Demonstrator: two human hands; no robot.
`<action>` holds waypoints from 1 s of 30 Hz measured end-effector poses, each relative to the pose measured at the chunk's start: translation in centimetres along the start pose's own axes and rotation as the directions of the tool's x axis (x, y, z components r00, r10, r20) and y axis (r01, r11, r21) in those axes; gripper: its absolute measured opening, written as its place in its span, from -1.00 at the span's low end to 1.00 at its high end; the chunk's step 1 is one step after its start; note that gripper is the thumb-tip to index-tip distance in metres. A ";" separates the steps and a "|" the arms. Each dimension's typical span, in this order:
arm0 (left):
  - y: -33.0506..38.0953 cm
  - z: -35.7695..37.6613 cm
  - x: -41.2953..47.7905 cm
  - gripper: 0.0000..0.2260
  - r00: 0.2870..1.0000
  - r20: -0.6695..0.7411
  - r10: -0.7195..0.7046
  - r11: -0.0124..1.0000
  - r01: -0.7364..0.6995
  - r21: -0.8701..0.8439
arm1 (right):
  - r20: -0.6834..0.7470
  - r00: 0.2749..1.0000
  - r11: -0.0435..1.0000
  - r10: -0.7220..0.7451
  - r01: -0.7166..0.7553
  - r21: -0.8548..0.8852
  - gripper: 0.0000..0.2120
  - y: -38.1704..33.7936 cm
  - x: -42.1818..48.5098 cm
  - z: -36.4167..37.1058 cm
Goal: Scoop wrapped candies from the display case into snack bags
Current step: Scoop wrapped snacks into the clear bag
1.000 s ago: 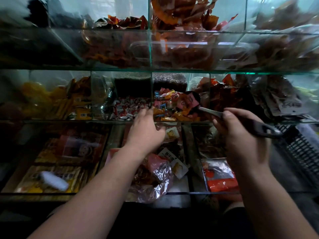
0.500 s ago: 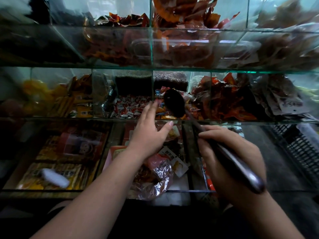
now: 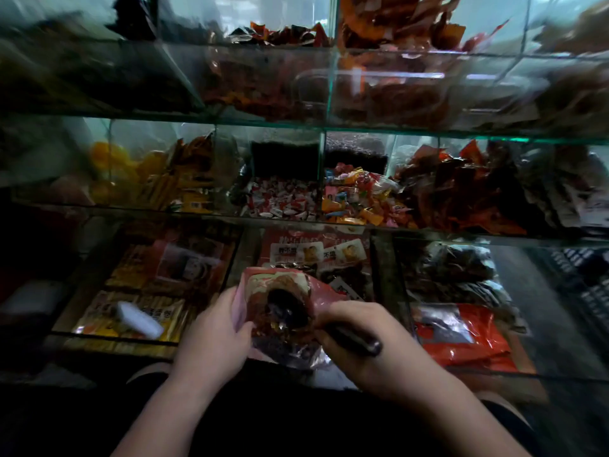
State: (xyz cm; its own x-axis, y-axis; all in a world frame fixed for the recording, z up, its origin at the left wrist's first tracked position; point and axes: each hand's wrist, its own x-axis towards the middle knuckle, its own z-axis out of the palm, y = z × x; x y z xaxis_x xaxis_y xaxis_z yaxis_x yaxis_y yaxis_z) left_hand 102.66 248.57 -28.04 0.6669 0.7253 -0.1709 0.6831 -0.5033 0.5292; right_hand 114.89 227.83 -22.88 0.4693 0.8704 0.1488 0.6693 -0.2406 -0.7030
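Observation:
A pink plastic snack bag (image 3: 324,291) is held open low in the middle, over the bottom shelf. My left hand (image 3: 214,334) grips its left edge. My right hand (image 3: 365,344) grips the dark handle of a scoop (image 3: 354,339), whose dark bowl (image 3: 285,308) is inside the bag's mouth among wrapped candies. Behind, on the middle shelf, colourful wrapped candies (image 3: 357,199) fill one glass compartment and red-and-white wrapped candies (image 3: 283,202) fill the one to its left.
The glass display case (image 3: 329,131) has three tiers with upright dividers. Orange and yellow packets (image 3: 171,179) lie at the middle left, dark red packets (image 3: 461,189) at the middle right. Flat snack packs (image 3: 461,338) and a white object (image 3: 138,319) lie on the bottom shelf.
Both hands came down from the middle shelf's candy compartment to the bag. My left hand took hold of the bag's edge, and the scoop's bowl went into the bag's mouth.

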 end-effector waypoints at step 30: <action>-1.7 1.8 -0.8 -0.71 0.957 -0.278 0.084 0.974 -0.138 -0.179 | 0.127 0.492 -0.018 0.861 -0.221 0.975 -0.94 4.7 3.8 6.8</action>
State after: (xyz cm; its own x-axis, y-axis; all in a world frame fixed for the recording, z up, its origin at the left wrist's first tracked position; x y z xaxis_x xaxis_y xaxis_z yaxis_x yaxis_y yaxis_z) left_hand 101.46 248.01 -30.28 0.6131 0.7821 0.1116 0.5203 -0.5060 0.6879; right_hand 115.90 232.95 -30.37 0.7340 0.2760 -0.6206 -0.6774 0.2309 -0.6985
